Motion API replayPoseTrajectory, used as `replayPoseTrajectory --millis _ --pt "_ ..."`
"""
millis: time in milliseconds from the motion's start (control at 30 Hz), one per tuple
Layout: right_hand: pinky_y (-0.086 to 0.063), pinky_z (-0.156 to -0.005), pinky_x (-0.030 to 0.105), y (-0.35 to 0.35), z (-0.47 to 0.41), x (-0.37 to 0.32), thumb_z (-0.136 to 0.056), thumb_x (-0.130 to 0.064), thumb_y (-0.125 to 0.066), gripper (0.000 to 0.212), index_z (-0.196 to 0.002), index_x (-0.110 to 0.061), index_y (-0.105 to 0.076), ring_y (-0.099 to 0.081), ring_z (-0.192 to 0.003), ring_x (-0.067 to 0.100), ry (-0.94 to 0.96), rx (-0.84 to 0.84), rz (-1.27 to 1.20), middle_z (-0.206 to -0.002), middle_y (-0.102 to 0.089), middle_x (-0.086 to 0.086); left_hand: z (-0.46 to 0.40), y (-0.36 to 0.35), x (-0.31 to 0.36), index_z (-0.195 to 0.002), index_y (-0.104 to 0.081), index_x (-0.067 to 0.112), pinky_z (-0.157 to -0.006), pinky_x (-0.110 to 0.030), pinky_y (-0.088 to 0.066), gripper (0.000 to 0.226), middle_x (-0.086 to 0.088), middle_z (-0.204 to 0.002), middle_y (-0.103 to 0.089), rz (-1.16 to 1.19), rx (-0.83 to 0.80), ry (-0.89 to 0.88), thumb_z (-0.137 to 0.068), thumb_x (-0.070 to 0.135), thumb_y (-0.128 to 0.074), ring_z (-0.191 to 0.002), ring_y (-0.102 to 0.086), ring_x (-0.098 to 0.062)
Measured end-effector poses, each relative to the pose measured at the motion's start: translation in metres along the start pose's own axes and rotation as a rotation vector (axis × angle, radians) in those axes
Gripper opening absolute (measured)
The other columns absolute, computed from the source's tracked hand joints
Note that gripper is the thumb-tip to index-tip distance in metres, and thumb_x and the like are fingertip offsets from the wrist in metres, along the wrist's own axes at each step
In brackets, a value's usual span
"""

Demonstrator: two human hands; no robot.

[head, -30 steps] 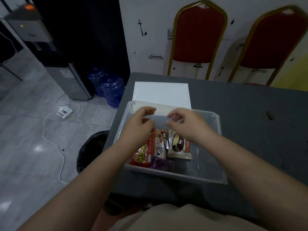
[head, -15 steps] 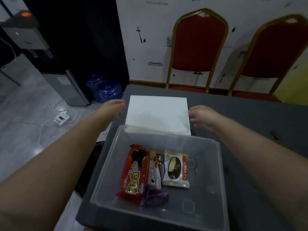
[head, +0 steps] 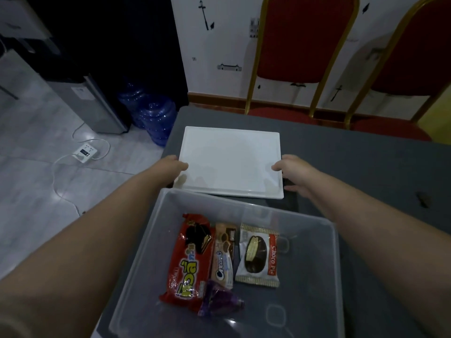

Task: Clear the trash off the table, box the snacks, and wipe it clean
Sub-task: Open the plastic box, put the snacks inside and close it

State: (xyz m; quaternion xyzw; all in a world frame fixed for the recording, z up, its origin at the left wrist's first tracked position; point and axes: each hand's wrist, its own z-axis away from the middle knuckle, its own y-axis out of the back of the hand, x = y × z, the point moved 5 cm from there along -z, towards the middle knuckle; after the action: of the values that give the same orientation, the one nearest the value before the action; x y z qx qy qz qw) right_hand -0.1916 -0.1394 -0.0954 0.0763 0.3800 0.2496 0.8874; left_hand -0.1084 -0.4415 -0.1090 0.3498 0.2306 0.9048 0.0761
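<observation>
Both hands (head: 290,170) outstretched, gripping lid (head: 231,162) edges

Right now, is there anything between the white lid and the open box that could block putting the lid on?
Nothing visible does. The lid lies flat just behind the box, with the left hand and right hand at its side edges. The snacks lie low on the box floor, below the rim.

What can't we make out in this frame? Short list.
Head view, the only one:
- Fingers of the left hand and right hand: tucked under the white lid's side edges, so a closed grip can't be confirmed.
- Clear box: near rim cut off by the bottom edge.
- Purple wrapper: dim, label unreadable.
- Dark speck on the table: too small to identify.
</observation>
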Motion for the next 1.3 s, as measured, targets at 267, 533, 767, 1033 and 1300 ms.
replayPoseTrajectory --millis 267,533,767,1033,1300 --pt "-0.042 -0.057 0.022 0.004 0.006 0.017 -0.087 0.001 -0.053 0.019 -0.09 -0.017 -0.06 -0.052 -0.067 0.009 -0.143 0.034 -0.203 -0.079 -0.059 -0.001 0.012 0.007 -0.002 -0.101 -0.065 0.003 -0.057 -0.031 -0.05 0.044 -0.015 -0.094 -0.062 0.032 0.042 0.046 -0.073 -0.02 -0.041 -0.082 -0.058 -0.029" --pt "-0.044 -0.06 0.025 0.041 0.043 -0.02 -0.095 -0.022 -0.056 0.014 -0.104 -0.018 -0.064 -0.056 -0.075 0.012 0.203 0.105 -0.234 -0.093 -0.067 0.0 0.048 0.028 0.021 -0.114 -0.065 0.017 -0.068 -0.03 -0.056 0.046 -0.002 -0.104 -0.07 0.651 -0.028 -0.135 -0.088 -0.013 -0.042 -0.091 -0.067 -0.019" --pt "-0.047 -0.053 0.018 0.059 0.097 -0.015 -0.096 -0.033 -0.051 0.02 -0.101 -0.019 -0.065 -0.053 -0.06 0.005 0.449 0.051 -0.58 -0.078 -0.064 -0.003 0.109 0.04 0.044 -0.115 -0.063 0.02 -0.089 -0.034 -0.049 0.038 0.004 -0.101 -0.072 0.729 -0.111 -0.366 -0.094 -0.004 -0.041 -0.095 -0.06 -0.016" --pt "-0.05 -0.053 0.016 0.055 0.194 0.016 -0.064 -0.035 -0.074 0.034 -0.086 -0.01 -0.065 -0.064 -0.061 0.004 0.513 -0.001 -0.683 -0.07 -0.07 -0.005 0.165 0.051 0.028 -0.071 -0.074 0.02 -0.067 -0.017 -0.056 0.027 0.008 -0.077 -0.07 0.977 -0.146 -0.506 -0.084 0.003 -0.056 -0.073 -0.066 -0.004" --pt "-0.057 -0.066 0.02 0.045 0.224 0.072 -0.08 0.002 -0.068 0.018 -0.082 -0.016 -0.065 -0.065 -0.083 0.015 0.484 0.326 -0.405 -0.09 -0.068 0.0 0.203 0.032 -0.012 -0.116 -0.062 0.009 -0.068 -0.024 -0.059 0.038 -0.002 -0.097 -0.072 0.658 -0.044 -0.353 -0.086 -0.01 -0.05 -0.078 -0.069 -0.014"
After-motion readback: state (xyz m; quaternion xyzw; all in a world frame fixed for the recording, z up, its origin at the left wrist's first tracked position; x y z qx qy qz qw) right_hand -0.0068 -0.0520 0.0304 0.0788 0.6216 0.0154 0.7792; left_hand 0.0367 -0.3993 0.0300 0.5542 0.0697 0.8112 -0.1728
